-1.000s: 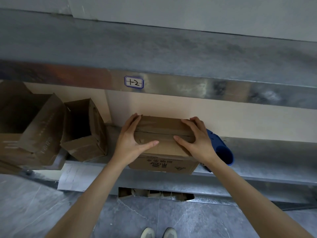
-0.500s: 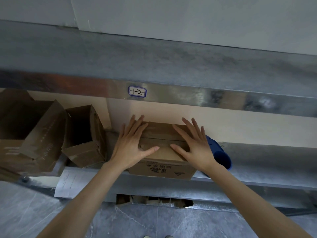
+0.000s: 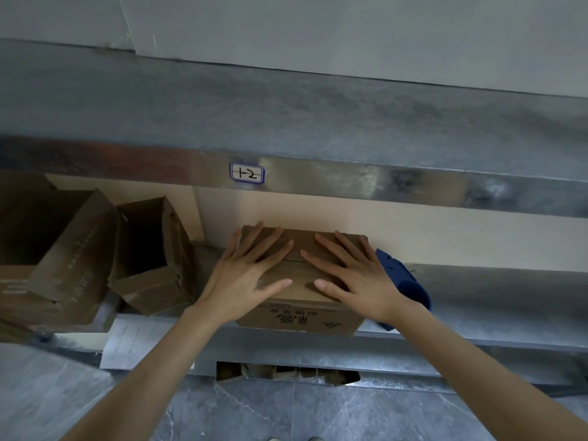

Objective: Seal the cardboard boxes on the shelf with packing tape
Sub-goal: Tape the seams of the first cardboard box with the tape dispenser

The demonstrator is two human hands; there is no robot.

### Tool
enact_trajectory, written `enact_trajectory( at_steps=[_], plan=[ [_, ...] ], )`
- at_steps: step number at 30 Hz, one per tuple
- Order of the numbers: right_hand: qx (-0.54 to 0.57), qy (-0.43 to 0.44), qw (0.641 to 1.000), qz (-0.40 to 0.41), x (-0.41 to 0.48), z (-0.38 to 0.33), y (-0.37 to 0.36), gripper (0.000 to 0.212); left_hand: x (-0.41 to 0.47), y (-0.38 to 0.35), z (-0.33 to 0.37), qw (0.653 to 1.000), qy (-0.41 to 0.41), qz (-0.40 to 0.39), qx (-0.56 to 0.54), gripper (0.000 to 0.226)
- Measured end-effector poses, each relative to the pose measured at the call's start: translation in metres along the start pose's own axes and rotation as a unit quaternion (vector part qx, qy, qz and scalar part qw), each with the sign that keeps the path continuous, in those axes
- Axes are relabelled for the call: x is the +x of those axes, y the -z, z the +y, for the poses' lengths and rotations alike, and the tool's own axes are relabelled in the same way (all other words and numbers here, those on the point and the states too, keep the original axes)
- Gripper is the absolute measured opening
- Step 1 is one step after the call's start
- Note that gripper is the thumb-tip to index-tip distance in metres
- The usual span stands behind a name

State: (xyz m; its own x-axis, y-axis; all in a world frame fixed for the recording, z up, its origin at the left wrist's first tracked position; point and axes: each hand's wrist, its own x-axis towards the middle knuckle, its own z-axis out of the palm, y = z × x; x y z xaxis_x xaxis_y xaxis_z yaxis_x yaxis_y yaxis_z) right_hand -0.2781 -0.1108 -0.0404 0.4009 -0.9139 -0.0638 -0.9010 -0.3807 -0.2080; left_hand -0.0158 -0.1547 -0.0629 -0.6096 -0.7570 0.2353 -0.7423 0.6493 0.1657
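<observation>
Cardboard box (image 3: 299, 316) on metal shelf (image 3: 477, 332), left hand (image 3: 245, 278) and right hand (image 3: 356, 278) pressing its flaps, fingers straight, spread

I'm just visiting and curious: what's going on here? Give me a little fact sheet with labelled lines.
Left hand: flat, fingers spread, pressing the box top
Right hand: flat, pressing the same top
Box: cardboard, flaps folded shut, on the metal shelf
Tape: none visible on the seam
Blue object: right of the box, partly behind the right wrist
Other boxes: two to the left, open
Shelf label: handwritten, on the beam above
</observation>
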Motion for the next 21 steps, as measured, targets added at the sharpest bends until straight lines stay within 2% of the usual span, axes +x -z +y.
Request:
enact_trajectory(
  at_steps=[6,11,16,21],
  plan=[
    [0.007,0.002,1.000,0.017,0.002,0.002,-0.002,0.058,0.004,-0.003,-0.002,0.999,0.009,-0.006,-0.053,0.075],
    [0.145,-0.061,0.982,0.106,0.003,0.003,-0.009,0.060,0.004,-0.006,0.004,0.980,0.102,0.038,-0.169,0.087],
    [0.343,-0.118,0.918,0.161,0.001,0.002,-0.010,0.049,0.005,-0.007,0.006,0.938,0.158,0.076,-0.300,0.076],
    [0.477,-0.155,0.843,0.192,-0.003,-0.001,-0.009,0.050,0.003,-0.003,0.004,0.940,0.151,0.060,-0.299,0.069]
  ],
)
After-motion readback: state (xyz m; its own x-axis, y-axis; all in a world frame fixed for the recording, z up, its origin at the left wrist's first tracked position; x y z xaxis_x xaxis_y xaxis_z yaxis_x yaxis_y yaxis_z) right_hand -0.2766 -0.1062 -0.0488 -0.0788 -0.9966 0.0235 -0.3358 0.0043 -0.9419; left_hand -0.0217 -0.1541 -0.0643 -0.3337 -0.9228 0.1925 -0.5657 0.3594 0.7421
